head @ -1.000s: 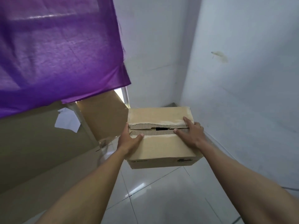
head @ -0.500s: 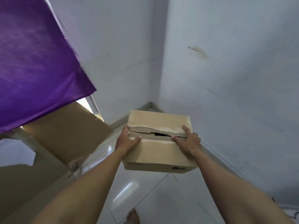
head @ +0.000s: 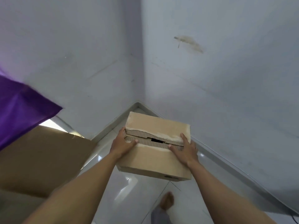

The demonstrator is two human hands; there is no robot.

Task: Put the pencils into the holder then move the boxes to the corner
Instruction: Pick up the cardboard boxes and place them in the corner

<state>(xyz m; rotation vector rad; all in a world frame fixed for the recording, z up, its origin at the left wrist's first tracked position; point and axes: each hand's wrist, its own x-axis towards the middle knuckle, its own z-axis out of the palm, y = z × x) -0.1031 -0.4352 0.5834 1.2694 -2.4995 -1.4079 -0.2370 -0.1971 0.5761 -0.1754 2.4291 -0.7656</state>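
Note:
I hold a brown cardboard box in the air in front of me, above the white tiled floor. Its two top flaps are shut, with torn corrugated edges along the seam. My left hand grips its left side, thumb over the top. My right hand grips its right side, fingers over the seam. The box hangs just in front of the corner of the room, where two white walls meet. No pencils or holder are in view.
A large brown cardboard sheet leans at the left, under a purple cloth. A grey skirting runs along both walls. My bare foot stands on the tiled floor below the box.
The view has turned right and moved closer to the corner. The box, still in both hands, has come nearer to the corner. The purple cloth has slid to the left edge.

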